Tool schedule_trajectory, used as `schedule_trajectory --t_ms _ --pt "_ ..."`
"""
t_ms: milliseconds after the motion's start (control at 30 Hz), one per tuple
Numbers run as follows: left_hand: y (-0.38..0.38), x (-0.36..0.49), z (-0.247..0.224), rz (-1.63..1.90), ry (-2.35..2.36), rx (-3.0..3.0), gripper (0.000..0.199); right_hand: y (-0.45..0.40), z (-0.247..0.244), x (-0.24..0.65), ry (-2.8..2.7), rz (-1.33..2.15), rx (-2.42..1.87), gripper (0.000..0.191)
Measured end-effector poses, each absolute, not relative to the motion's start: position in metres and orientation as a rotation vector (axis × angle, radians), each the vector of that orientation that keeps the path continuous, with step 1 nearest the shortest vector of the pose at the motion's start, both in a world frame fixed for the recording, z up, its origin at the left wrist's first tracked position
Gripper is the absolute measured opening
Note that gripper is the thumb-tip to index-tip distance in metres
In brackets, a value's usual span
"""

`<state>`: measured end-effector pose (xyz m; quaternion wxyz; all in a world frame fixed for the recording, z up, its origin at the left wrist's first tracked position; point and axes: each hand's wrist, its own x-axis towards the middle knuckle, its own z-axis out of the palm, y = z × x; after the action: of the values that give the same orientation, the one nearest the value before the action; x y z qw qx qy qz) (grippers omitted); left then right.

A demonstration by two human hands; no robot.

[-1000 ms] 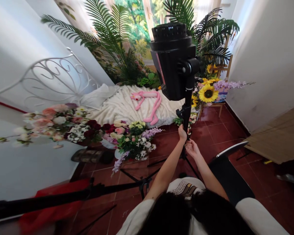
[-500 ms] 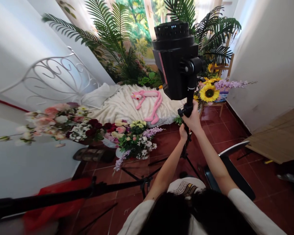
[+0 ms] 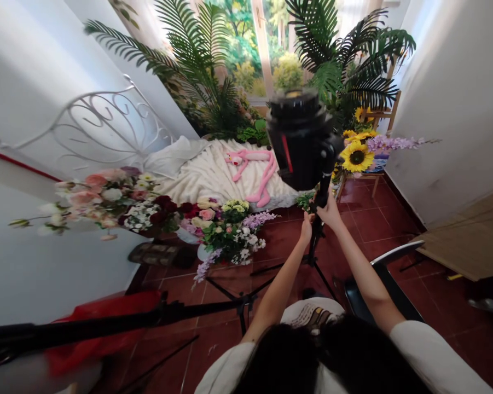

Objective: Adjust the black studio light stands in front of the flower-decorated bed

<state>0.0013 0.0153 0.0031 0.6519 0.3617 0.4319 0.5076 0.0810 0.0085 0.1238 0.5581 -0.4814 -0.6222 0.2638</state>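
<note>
A black studio light (image 3: 299,145), blurred by motion, stands on top of a black light stand (image 3: 312,253) in front of me. My right hand (image 3: 330,212) is closed around the pole just below the lamp. Slightly lower and on the near left side, my left hand (image 3: 306,227) is closed on the same pole. The fingers of both hands are partly hidden by the pole. The stand's legs spread out on the red tiled floor.
Left, a second black stand's pole (image 3: 106,324) crosses low over a red cloth. Bouquets (image 3: 225,230) line the bed (image 3: 184,178), where a pink plush toy (image 3: 265,175) lies. A black chair (image 3: 383,290) stands right, sunflowers (image 3: 357,156) beyond it.
The studio light has come down, with my right hand moving down along with it. My left hand stays at nearly the same height. The whole view has shifted slightly.
</note>
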Motion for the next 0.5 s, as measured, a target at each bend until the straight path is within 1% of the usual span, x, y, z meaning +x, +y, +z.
schedule_trajectory --t_ms 100,200,333,500 --pt "0.014 0.0 -0.012 1.138 1.006 0.818 0.054 -0.002 0.076 0.08 -1.382 0.711 -1.214 0.064" --pt "0.011 -0.003 -0.027 1.099 1.056 0.84 0.047 -0.011 0.048 0.074 -1.294 0.748 -1.273 0.069" --pt "0.009 -0.005 -0.035 1.08 1.09 0.86 0.038 -0.011 0.045 0.069 -1.264 0.74 -1.318 0.064" --pt "0.008 -0.004 -0.027 1.133 1.056 0.842 0.033 -0.024 0.048 0.084 -1.419 0.69 -1.336 0.057"
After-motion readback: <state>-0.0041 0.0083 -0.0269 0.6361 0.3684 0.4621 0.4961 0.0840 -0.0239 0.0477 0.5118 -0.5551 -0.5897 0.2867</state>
